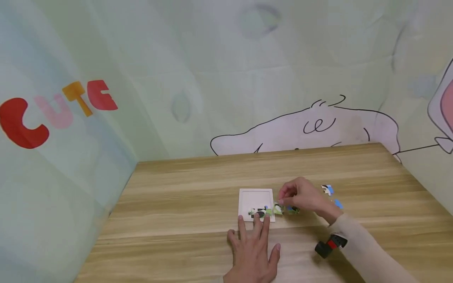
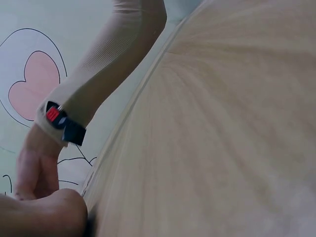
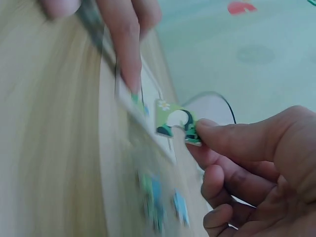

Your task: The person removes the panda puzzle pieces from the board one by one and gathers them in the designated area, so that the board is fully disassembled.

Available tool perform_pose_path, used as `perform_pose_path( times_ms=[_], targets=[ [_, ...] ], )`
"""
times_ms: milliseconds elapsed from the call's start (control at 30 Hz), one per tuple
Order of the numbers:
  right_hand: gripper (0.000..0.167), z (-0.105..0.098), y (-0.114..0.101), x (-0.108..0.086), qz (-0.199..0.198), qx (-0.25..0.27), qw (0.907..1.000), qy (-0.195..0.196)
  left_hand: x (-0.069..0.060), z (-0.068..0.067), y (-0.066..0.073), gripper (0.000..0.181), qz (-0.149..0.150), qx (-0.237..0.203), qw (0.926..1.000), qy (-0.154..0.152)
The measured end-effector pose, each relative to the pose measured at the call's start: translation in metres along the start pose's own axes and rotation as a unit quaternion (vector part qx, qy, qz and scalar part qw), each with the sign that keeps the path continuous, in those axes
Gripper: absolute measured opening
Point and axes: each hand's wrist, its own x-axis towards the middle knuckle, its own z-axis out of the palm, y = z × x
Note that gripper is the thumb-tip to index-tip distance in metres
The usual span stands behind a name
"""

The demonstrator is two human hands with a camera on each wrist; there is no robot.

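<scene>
A square white puzzle tray (image 1: 253, 199) lies on the wooden table, with joined puzzle pieces (image 1: 260, 214) along its near side. My left hand (image 1: 250, 251) rests spread with straight fingers, its fingertips touching the tray's near edge and the pieces there. Just right of the tray, my right hand (image 1: 304, 195) pinches a puzzle piece (image 3: 170, 121) between thumb and fingers. Green with a white flower and a black-and-white figure, this piece appears raised and tilted in the right wrist view. In the left wrist view, the left hand (image 2: 44, 215) shows only in part.
Loose puzzle pieces lie on the table: one (image 1: 293, 210) below the right hand, a blue-and-white one (image 1: 327, 190) and a blue one (image 1: 338, 203) farther right. Behind the table (image 1: 170, 196) hangs a printed backdrop (image 1: 170, 59). A black wrist camera (image 1: 330, 245) sits on the right sleeve.
</scene>
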Motion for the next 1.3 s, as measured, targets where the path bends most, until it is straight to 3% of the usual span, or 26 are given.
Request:
perform_pose_path(
  times_ms=[233, 500, 767, 900, 1033, 1300],
  targets=[
    [0.008, -0.02, 0.02, -0.035, -0.021, -0.027, 0.9984, -0.046, -0.001, -0.003, -0.002, 0.071, -0.006, 0.021, 0.9997, 0.001],
    [0.017, -0.009, 0.023, -0.043, -0.093, -0.126, 0.9877, 0.003, -0.001, -0.002, -0.004, 0.071, -0.003, 0.035, 0.9993, 0.015],
    [0.023, 0.002, 0.018, -0.045, -0.086, -0.152, 0.984, 0.034, -0.002, -0.003, -0.003, 0.071, -0.003, 0.043, 0.999, 0.016],
    [0.018, 0.009, 0.01, -0.04, -0.076, -0.161, 0.9823, 0.059, -0.003, -0.002, -0.003, 0.07, 0.002, 0.04, 0.9987, 0.031],
    [0.007, 0.017, -0.002, -0.024, -0.078, -0.152, 0.9836, 0.058, -0.003, -0.002, -0.003, 0.07, 0.0, 0.031, 0.9992, 0.026],
    [0.014, 0.036, -0.018, 0.01, -0.089, -0.146, 0.9852, -0.009, -0.002, 0.001, 0.0, 0.067, -0.013, 0.01, 0.9995, 0.029]
  ],
)
